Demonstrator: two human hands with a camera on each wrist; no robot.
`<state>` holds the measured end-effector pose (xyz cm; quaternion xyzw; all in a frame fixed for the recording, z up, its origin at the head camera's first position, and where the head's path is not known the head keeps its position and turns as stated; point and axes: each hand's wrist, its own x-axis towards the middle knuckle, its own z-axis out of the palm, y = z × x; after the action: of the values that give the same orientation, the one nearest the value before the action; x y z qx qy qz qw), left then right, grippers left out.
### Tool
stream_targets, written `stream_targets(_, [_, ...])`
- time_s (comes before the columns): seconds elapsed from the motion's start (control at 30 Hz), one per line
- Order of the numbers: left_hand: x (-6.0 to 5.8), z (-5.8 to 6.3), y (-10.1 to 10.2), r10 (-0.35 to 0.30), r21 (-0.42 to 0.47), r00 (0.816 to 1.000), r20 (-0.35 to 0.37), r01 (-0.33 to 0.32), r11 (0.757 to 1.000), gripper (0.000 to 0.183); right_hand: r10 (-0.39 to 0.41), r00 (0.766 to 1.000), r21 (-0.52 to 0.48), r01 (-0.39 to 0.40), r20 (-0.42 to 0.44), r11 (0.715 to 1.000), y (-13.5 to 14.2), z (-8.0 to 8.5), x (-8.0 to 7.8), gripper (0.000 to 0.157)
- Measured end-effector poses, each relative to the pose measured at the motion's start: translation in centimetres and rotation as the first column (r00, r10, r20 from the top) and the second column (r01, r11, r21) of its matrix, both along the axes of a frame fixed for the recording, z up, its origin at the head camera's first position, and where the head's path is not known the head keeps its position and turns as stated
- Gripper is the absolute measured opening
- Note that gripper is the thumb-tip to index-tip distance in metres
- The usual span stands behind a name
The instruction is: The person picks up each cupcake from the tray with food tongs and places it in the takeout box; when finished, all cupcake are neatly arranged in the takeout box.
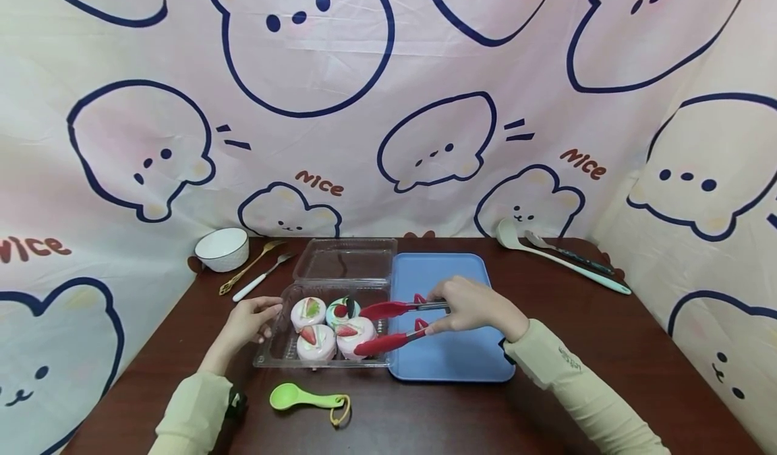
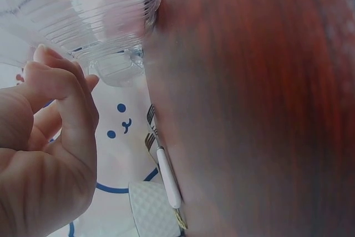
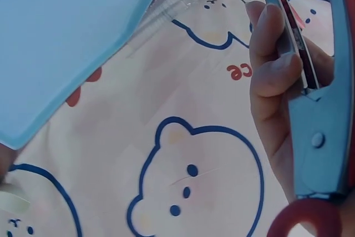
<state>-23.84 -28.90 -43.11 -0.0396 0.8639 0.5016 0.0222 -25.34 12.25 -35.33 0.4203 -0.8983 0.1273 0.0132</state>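
Note:
My right hand (image 1: 470,307) grips red-tipped tongs (image 1: 403,338), with metal arms visible close up in the right wrist view. The tongs are spread; their tips reach over the right side of a clear plastic box (image 1: 262,360). One tip lies by the teal cake (image 1: 336,321) with a dark berry, the other overlaps the front right pink cake (image 1: 355,332). Two more cakes, a front left pink one (image 1: 317,348) and a back left white one (image 1: 301,316), stand beside them. My left hand (image 1: 247,320) holds the box's left rim with curled fingers.
A blue tray (image 1: 452,364) lies right of the box, under my right hand. The box's lid (image 1: 346,259) is folded back. Around them lie a green spoon (image 1: 309,399), two forks (image 1: 257,280), a white bowl (image 1: 223,250), a ladle (image 1: 564,263) and a dark-handled utensil (image 1: 579,258).

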Motion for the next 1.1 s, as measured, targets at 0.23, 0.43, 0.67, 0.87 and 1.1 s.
stream_targets(0.23, [0.0, 0.1, 0.0, 0.002, 0.004, 1.000, -0.008, -0.002, 1.000, 0.035, -0.005, 0.999, 0.091, 0.008, -0.036, 0.996, -1.1, 1.1, 0.0, 0.050])
stream_targets(0.43, [0.1, 0.1, 0.1, -0.011, 0.021, 1.000, -0.009, 0.011, 1.000, 0.036, -0.015, 0.999, 0.128, 0.020, -0.035, 0.992, -1.9, 1.3, 0.1, 0.048])
stream_targets(0.67, [-0.1, 0.1, -0.1, 0.001, 0.016, 1.000, -0.006, -0.001, 1.000, 0.035, -0.046, 0.999, 0.126, 0.044, 0.012, 0.991, -2.2, 1.5, 0.1, 0.049])
stream_targets(0.87, [-0.2, 0.2, -0.1, -0.001, 0.018, 1.000, -0.003, 0.001, 1.000, 0.036, -0.049, 0.999, 0.139, 0.048, 0.003, 0.989, -2.5, 1.4, -0.1, 0.050])
stream_targets(1.1, [0.1, 0.1, 0.0, 0.002, 0.022, 1.000, 0.001, -0.002, 1.000, 0.035, -0.029, 1.000, 0.137, 0.028, 0.008, 0.990, -2.6, 1.2, 0.0, 0.049])
